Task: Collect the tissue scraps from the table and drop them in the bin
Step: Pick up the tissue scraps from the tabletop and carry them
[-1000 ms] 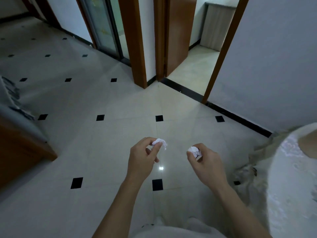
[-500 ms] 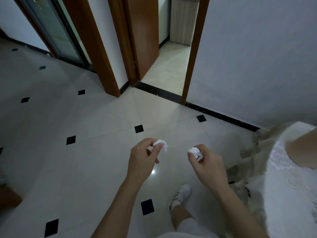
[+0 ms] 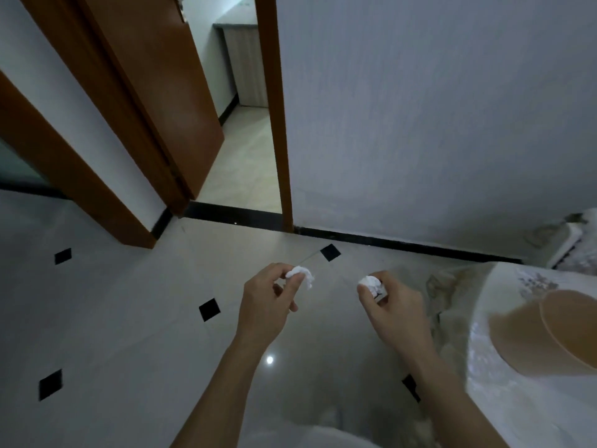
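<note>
Pinching tissue scraps as before, left hand (image 3: 263, 307) and right hand (image 3: 395, 307) now near a table (image 3: 504, 376).

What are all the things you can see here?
Tissue scraps: 2, white, one pinched in the left hand, one in the right.
Bowl: 1, tan, on the table at right, cut off by the picture's edge.
Table: 1, white patterned cloth with a fringe, lower right.
Door: 1, brown wood, open, upper left.
Door frame: 1, brown, beside the grey wall.
Floor: pale tiles with small black diamonds and a black skirting strip.
Bin: none in view.
Left hand: 1, fingers shut on a scrap, centre.
Right hand: 1, fingers shut on a scrap, right of centre.
</note>
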